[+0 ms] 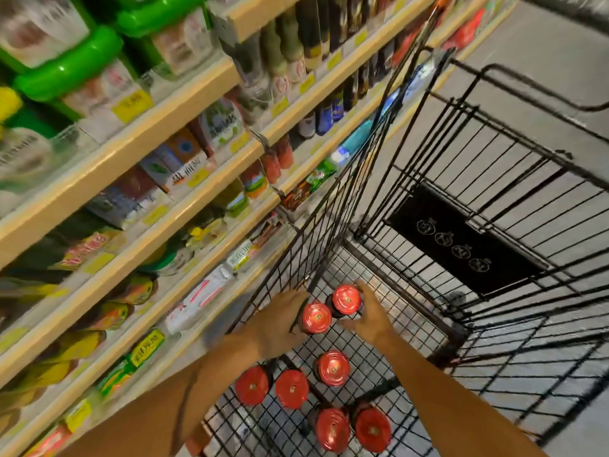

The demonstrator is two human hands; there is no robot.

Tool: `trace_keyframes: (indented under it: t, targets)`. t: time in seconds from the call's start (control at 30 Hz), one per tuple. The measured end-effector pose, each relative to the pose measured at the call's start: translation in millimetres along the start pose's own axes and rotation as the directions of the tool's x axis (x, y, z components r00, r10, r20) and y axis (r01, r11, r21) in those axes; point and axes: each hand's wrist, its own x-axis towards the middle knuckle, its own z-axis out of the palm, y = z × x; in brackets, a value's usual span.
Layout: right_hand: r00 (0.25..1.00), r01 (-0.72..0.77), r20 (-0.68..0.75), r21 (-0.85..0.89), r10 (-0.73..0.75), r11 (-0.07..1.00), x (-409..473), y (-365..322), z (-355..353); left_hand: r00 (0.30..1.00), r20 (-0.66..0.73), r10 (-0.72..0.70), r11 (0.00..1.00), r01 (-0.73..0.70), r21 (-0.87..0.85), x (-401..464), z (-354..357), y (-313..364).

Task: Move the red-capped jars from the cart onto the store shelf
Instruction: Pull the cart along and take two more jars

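1. Shelves (184, 179) fill the left side of the view: several cream-edged tiers packed with bottles, packets and green-lidded tubs, all blurred. No open gap for jars can be picked out.

2. A black wire cart (494, 199) fills the right side, standing just beside the shelves on a grey floor. Its mesh bottom holds the jars.

3. Seven red-capped jars (333, 368) stand upright on the cart bottom, seen from above so the caps hide most of each dark body. Two stand touching at the far end; five stand nearer in a loose cluster.

4. The left hand (280, 319) is on the left side of the nearer jar of the far pair (316, 318), its fingers curled around it.

5. The right hand (370, 313) is at the right side of the farther one (346, 299), fingers spread wide and thumb out; whether it has closed on the jar cannot be told.

6. Handling, as a judgement: these look like filled glass jars with metal caps, so likely heavy for their size, rigid, smooth, and breakable if knocked against the wire or dropped. The safest hold is probably around the body just under the cap, one jar per hand, lifted straight up clear of the cart wall.
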Motion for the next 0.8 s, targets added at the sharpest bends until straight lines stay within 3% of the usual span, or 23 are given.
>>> trace_keyframes:
  t: [0.13,0.33,0.57,0.8]
  targets:
    - [0.991,0.050,-0.128,0.047,-0.044,0.998,12,13,22,0.999,-0.023,-0.031,0.999,0.031,-0.023,1,9,-9]
    - [0.979,0.078,-0.194,0.048,-0.068,0.996,-1,5,19,0.998,0.025,-0.049,0.997,0.051,-0.052,4,9,-13]
    - [0.954,0.048,-0.298,0.078,-0.022,0.996,-38,26,-5,0.998,0.051,-0.041,0.999,0.039,0.035,34,31,-8]
    - [0.950,0.068,-0.310,0.070,-0.043,0.995,-54,45,-26,0.994,0.064,-0.089,0.983,0.077,0.168,60,53,-6]
